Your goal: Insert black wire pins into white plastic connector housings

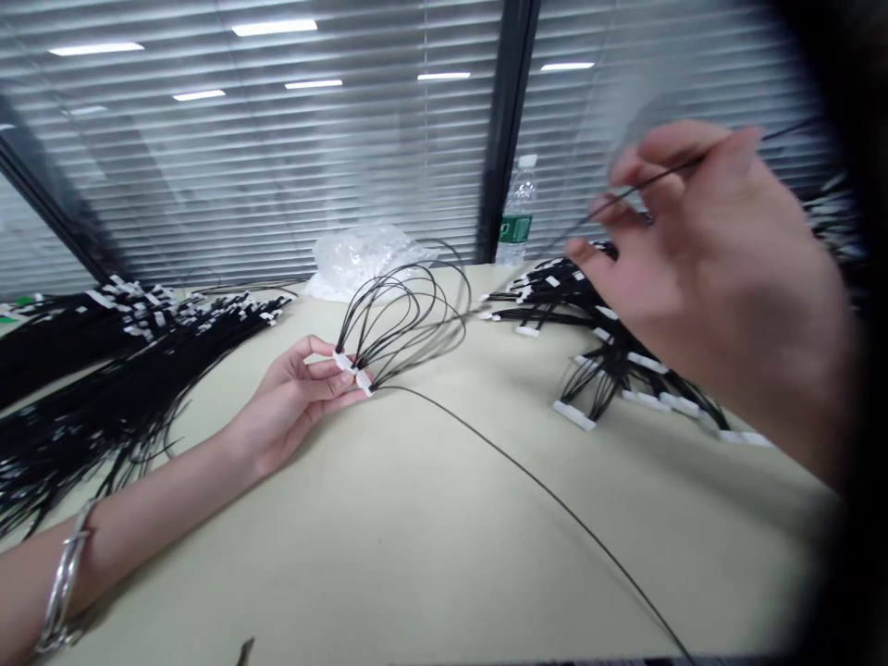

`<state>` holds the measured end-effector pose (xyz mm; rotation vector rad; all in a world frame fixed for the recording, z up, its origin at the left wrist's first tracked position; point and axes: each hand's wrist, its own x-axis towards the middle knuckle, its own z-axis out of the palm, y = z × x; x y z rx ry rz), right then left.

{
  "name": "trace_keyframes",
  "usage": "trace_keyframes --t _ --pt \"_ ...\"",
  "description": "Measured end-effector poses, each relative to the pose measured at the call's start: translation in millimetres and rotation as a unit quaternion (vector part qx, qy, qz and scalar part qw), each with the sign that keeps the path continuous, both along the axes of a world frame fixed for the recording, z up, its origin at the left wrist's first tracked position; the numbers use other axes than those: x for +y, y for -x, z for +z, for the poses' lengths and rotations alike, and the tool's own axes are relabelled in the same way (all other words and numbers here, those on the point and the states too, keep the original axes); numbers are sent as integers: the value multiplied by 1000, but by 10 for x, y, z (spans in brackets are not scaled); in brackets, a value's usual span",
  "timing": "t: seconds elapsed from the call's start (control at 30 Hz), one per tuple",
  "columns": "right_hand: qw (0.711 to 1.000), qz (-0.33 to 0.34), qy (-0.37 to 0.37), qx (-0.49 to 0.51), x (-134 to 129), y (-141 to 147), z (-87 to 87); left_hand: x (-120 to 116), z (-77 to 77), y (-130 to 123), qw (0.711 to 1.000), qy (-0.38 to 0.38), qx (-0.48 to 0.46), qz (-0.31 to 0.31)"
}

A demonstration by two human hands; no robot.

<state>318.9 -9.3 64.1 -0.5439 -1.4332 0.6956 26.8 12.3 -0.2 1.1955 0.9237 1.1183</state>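
Between the thumb and fingers of my left hand [305, 393] is a white connector strip [363, 381], with several thin black wires [409, 301] looping up from it. One long black wire [527, 472] runs from the connector's right end down to the table's front edge. My right hand [714, 250] is raised at the right, blurred by motion, its fingers curled around another thin black wire [628, 192]. That wire slants down toward the loops, where it blurs.
Bundles of black wires with white ends [173, 342] lie at the left. More wired white connectors [574, 414] lie at the right, partly behind my right hand. A clear plastic bag [364, 259] and a green-labelled bottle [517, 217] stand by the window blinds.
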Motion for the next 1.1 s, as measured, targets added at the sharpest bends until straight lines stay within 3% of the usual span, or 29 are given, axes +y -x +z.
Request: trace_keyframes --t 0.13,0.23,0.33,0.43,0.5,0.63,0.87,1.1 --pt "999 29 20 -28 -128 93 36 -57 10 -35 999 -24 31 -2" --pt "993 89 56 -46 -270 176 38 -112 19 -71 998 -28 49 -6" --pt "986 100 52 -122 -444 304 -29 -181 35 -121 998 -23 57 -19" --pt "953 55 33 -295 -582 433 -161 -247 54 -162 998 -22 47 -36" --pt "916 -16 -25 -401 -606 486 -260 -279 61 -177 998 -22 34 -47" --pt "845 -165 -171 -478 -519 508 -402 -311 59 -177 998 -14 30 -61" --pt "827 -236 -199 -471 -438 476 -451 -340 54 -178 997 -3 29 -77" --pt "812 -246 -218 -483 -425 479 -487 -343 69 -191 996 -3 31 -83"
